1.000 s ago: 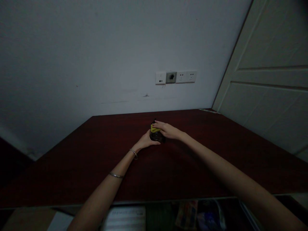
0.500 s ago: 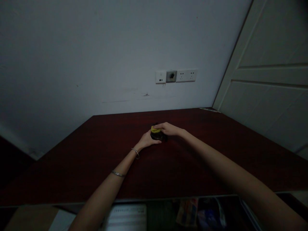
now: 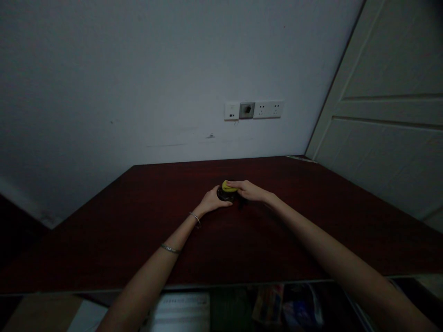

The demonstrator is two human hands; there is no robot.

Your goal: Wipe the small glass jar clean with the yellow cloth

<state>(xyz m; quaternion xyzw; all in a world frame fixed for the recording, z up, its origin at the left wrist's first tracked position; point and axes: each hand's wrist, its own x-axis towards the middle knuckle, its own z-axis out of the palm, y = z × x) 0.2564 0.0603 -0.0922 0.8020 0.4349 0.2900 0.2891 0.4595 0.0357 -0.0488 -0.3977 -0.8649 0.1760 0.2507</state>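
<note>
A small dark round object [image 3: 224, 195], like a low dish or ashtray, stands on the dark red table [image 3: 145, 230] near its far middle. My left hand [image 3: 211, 203] curls around its left side and holds it in place. My right hand [image 3: 249, 190] presses a small yellow cloth or sponge [image 3: 227, 186] onto the top of the dark object, fingers closed over it. The light is dim, so details of the object are hard to make out. Two thin bracelets sit on my left wrist and forearm.
A white wall with a row of power sockets [image 3: 254, 110] rises behind the table. A pale panelled door [image 3: 387, 115] stands at the right. Below the table's near edge lie papers and packets [image 3: 270, 306] on a lower shelf.
My right hand has shifted the yellow piece slightly right and lower over the dark object. My left hand has stayed on the object's left side.
</note>
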